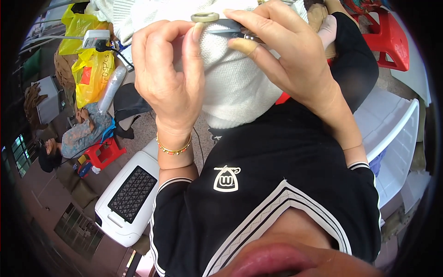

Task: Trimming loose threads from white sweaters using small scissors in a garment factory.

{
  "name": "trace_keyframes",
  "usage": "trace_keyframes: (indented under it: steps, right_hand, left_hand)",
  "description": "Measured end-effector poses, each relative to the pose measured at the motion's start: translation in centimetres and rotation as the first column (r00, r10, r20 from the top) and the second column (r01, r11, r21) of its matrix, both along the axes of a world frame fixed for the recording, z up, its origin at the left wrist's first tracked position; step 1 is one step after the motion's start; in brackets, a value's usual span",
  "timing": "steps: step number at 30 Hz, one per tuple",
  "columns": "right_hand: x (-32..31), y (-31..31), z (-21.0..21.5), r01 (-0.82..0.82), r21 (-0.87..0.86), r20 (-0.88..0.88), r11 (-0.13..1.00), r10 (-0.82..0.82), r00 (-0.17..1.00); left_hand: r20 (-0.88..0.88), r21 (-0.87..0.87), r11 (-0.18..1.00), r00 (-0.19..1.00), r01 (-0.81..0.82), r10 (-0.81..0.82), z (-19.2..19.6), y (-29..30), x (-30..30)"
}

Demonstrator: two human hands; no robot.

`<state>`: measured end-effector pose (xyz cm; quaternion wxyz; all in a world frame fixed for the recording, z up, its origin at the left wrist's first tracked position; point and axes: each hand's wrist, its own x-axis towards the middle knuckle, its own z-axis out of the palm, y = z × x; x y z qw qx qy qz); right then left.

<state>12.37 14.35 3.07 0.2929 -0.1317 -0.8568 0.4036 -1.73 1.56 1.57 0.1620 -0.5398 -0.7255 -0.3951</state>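
Note:
Across my lap lies a white knitted garment (240, 104), bunched up under both hands. My left hand (168, 69) pinches a round, olive-coloured button (205, 17) with a raised rim between thumb and index finger, just above the knit. In my right hand (288, 53) is a small pair of thread snips (225, 31), held between thumb and fingers. Its blades point left towards the button and lie close to my left thumb tip. The right thumb has a tan wrap round it. Whether a blade touches a thread is too small to tell.
At left are yellow plastic bags (90, 81) and a white power strip (96, 39) with a black plug. Another person (85, 134) sits by a red stool (105, 152). A white bin (124, 198) stands lower left, a white tub (392, 138) and red stool (390, 41) right.

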Motion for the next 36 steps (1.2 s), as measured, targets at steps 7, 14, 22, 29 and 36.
trace_keyframes:
  steps: [7, 14, 22, 29, 36]
  right_hand:
    - [-0.4, -0.3, 0.1, 0.006, 0.100, -0.018, 0.995, -0.005, 1.000]
    - [-0.6, -0.2, 0.1, 0.009, 0.109, -0.035, 0.994, -0.006, 0.999]
    - [0.0, 0.0, -0.5, 0.020, 0.123, -0.142, 0.992, -0.003, 0.990]
    - [0.3, 0.1, -0.1, 0.019, 0.086, -0.094, 0.996, -0.011, 0.996]
    - [-0.1, 1.4, -1.4, 0.144, 0.026, -0.034, 0.989, -0.143, 0.989]
  left_hand:
    - [-0.025, 0.044, 0.999, 1.000, 0.015, -0.014, -0.6, -0.2, -0.2]
    - [-0.067, 0.075, 0.997, 0.998, 0.000, 0.005, -1.0, -0.3, 0.0]
    - [-0.101, 0.068, 0.998, 0.995, 0.015, -0.008, -0.8, -0.2, 1.0]
    - [0.097, 0.106, 0.984, 0.984, 0.141, -0.151, -0.6, -1.1, 0.7]
    - [0.439, 0.260, 0.966, 0.892, -0.016, -0.104, -1.7, -4.2, -2.9]
